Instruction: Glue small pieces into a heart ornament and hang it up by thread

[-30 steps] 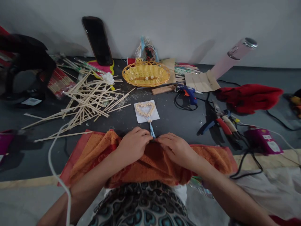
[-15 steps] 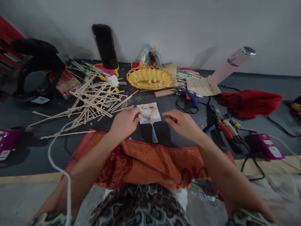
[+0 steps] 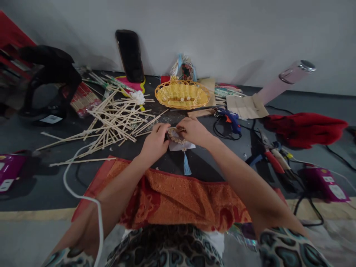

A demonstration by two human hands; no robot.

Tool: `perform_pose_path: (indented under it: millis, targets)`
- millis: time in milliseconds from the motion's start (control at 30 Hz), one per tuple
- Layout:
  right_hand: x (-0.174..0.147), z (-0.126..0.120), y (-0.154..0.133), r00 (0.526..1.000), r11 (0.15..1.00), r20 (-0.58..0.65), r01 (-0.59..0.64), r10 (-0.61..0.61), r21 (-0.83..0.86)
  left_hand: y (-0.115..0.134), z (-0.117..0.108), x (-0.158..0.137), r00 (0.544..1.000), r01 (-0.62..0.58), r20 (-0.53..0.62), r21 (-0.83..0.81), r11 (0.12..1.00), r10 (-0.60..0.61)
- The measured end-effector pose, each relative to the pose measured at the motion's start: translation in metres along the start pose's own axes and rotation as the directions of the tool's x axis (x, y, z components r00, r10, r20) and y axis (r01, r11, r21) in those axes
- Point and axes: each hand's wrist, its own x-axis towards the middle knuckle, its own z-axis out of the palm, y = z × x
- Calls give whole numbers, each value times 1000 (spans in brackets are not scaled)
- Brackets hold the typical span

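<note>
A heart-shaped ornament point(image 3: 180, 141) of small pale beads or pieces is at the middle of the table, over a white paper square point(image 3: 175, 147). From its lower tip a light blue tassel point(image 3: 187, 165) hangs towards me. My left hand point(image 3: 156, 140) is closed at the left edge of the heart, thumb and fingers pinching there. Curled over the heart's upper right side is my right hand point(image 3: 194, 131), its fingertips bent inward; a small dark thing seems to be between them, too hidden to name. The hands cover the heart's upper part.
Thin wooden sticks point(image 3: 114, 120) lie heaped on the left. A yellow wicker basket point(image 3: 182, 92) stands behind the heart, a blue glue gun point(image 3: 230, 119) to its right. Pliers point(image 3: 268, 148) and a red cloth point(image 3: 306, 128) are farther right. An orange towel point(image 3: 178, 198) covers the front edge.
My right hand has moved left and inward onto the heart, from apart at its right. My left hand's fingers have come over the heart's left side. The heart appears tilted now.
</note>
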Motion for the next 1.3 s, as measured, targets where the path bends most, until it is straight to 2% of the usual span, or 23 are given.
perform_pose_path:
  millis: [167, 300, 400, 467, 533, 633, 733, 800, 867, 967, 1067, 1167, 1300]
  targets:
    - [4, -3, 2, 999, 998, 21, 32, -31, -59, 3, -1, -1, 1000, -1, 29, 34, 999, 0]
    - [1, 0, 7, 999, 998, 14, 49, -49, -29, 3, -3, -1, 999, -8, 43, 23, 1000, 7]
    - [-7, -1, 10, 999, 998, -30, 32, -31, 47, 0, -2, 0, 1000, 4, 9, -59, 998, -4]
    - [-13, -4, 9, 997, 993, -75, 12, -3, 114, -2, 0, 1, 998, 46, -37, -206, 977, -55]
    - [-19, -11, 6, 992, 983, -119, -12, 35, 185, -1, 2, 2, 989, 100, -53, -449, 888, -138]
    - [-29, -21, -6, 985, 964, -157, -30, 73, 263, 5, 5, 3, 972, 187, 56, -772, 608, -228]
    - [-38, -28, -21, 975, 961, -205, -22, 81, 275, 14, 6, 1, 951, 283, 208, -883, 375, -229]
    - [-45, -31, -26, 966, 961, -248, -6, 78, 277, 17, 6, -1, 943, 307, 249, -907, 289, -220]
    - [-53, -32, -27, 954, 945, -284, -1, 99, 327, 17, 5, -2, 942, 305, 251, -917, 256, -221]
    - [-65, -29, -20, 936, 855, -281, -37, 211, 517, 15, 5, -2, 945, 297, 244, -919, 258, -219]
    - [-74, -21, -13, 927, 684, -204, -72, 314, 726, 15, 5, -2, 946, 302, 258, -920, 251, -195]
    - [-77, -14, -12, 940, 528, -109, -84, 324, 845, 16, 6, -2, 944, 322, 291, -916, 239, -157]
    - [-77, -9, -14, 938, 404, -37, -113, 346, 908, 17, 6, -4, 939, 341, 313, -901, 269, -142]
